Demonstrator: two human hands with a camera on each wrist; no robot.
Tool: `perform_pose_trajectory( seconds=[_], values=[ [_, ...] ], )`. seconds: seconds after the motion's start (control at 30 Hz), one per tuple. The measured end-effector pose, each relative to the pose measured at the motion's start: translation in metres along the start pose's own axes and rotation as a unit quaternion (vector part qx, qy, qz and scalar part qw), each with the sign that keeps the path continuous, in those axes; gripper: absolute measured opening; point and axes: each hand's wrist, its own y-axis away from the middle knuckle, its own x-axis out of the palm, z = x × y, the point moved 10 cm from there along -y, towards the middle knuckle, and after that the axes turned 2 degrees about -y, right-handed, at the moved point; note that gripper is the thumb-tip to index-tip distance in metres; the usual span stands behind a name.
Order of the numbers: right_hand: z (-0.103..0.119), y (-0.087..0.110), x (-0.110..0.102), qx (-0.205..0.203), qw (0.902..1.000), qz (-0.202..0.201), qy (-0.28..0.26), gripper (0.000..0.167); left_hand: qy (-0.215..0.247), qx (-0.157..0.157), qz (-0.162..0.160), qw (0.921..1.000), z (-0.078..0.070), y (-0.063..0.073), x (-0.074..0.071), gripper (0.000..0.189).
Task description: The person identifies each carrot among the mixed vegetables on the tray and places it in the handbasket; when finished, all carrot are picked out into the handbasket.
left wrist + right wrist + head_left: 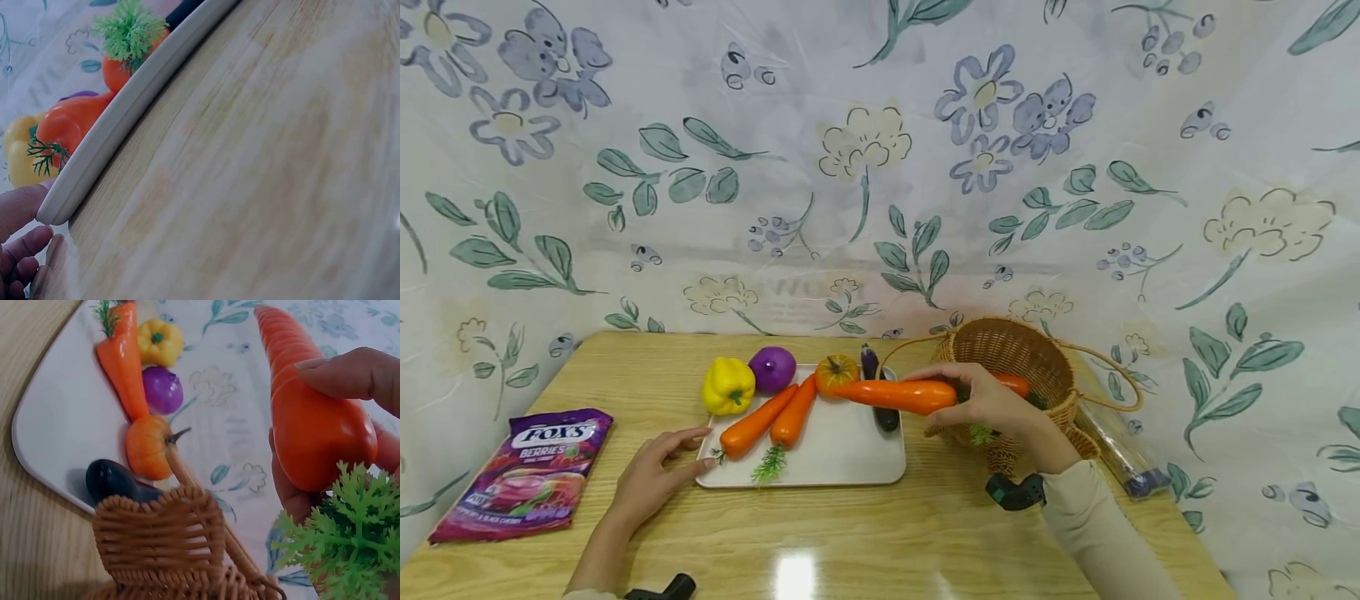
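Note:
My right hand [985,404] grips a toy carrot [917,396] by its thick leafy end, in front of the wicker basket [1000,342]. The carrot's tip points left, over the white tray [842,462]. At the tray's left end my left hand [658,467] touches the rim, and the left wrist view shows its thumb and fingers about the corner [56,212]. On the tray lie two more carrots [758,421], a small pumpkin [837,375] and an eggplant [886,417]. A yellow bell pepper [727,386] and a purple onion-like vegetable [772,369] sit at its back left corner.
Another orange piece [1011,383] shows inside the basket, partly hidden by my right hand. A purple Fox's Berries bag [531,475] lies at the far left. A clear plastic package [1123,454] rests right of the basket. Behind the table hangs a floral cloth [865,208].

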Motion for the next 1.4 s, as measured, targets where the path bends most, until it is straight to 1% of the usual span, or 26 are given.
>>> perform_pose_trajectory(
  seconds=[0.1, 0.2, 0.37, 0.5, 0.7, 0.8, 0.9, 1.03, 1.13, 1.2, 1.3, 1.4],
  values=[
    [0.001, 0.005, -0.011, -0.013, 0.9996, -0.009, 0.023, 0.053, 0.005, 0.001, 0.0, 1.0, -0.001, 0.0, 0.001, 0.053],
    [0.0, 0.011, -0.022, -0.011, 0.9991, -0.02, 0.034, 0.053, 0.009, 0.001, 0.002, 1.0, -0.002, 0.001, 0.004, 0.053],
    [-0.003, 0.021, -0.038, 0.0, 0.9985, -0.039, 0.037, 0.053, 0.011, 0.0, -0.001, 0.9999, -0.003, 0.0, 0.005, 0.053],
    [-0.008, 0.028, -0.051, 0.011, 0.9982, -0.052, 0.028, 0.055, 0.011, -0.004, 0.0, 0.9999, -0.003, 0.0, 0.004, 0.053],
    [-0.017, 0.04, -0.076, 0.025, 0.9957, -0.08, 0.039, 0.056, 0.01, -0.005, 0.001, 0.9999, -0.003, 0.0, 0.002, 0.054],
    [-0.021, 0.046, -0.086, 0.041, 0.9945, -0.091, 0.03, 0.056, 0.008, -0.004, 0.0, 1.0, -0.004, 0.001, 0.001, 0.054],
    [-0.022, 0.052, -0.095, 0.053, 0.9922, -0.103, 0.045, 0.056, 0.006, -0.005, 0.001, 1.0, -0.004, 0.001, 0.001, 0.054],
    [-0.021, 0.056, -0.103, 0.049, 0.9919, -0.101, 0.059, 0.056, 0.001, -0.008, 0.003, 1.0, -0.001, 0.002, 0.0, 0.054],
    [-0.022, 0.057, -0.108, 0.052, 0.9932, -0.093, 0.047, 0.056, -0.004, -0.008, 0.002, 1.0, 0.001, 0.001, 0.001, 0.055],
    [-0.025, 0.058, -0.113, 0.061, 0.9932, -0.09, 0.041, 0.056, -0.005, -0.007, 0.001, 1.0, 0.001, 0.001, 0.001, 0.055],
    [-0.029, 0.058, -0.121, 0.078, 0.9915, -0.093, 0.046, 0.056, -0.007, -0.004, 0.001, 1.0, 0.001, 0.0, 0.001, 0.055],
    [-0.03, 0.058, -0.129, 0.087, 0.9903, -0.093, 0.055, 0.057, -0.007, -0.002, 0.002, 1.0, 0.001, 0.0, 0.0, 0.055]
  ],
)
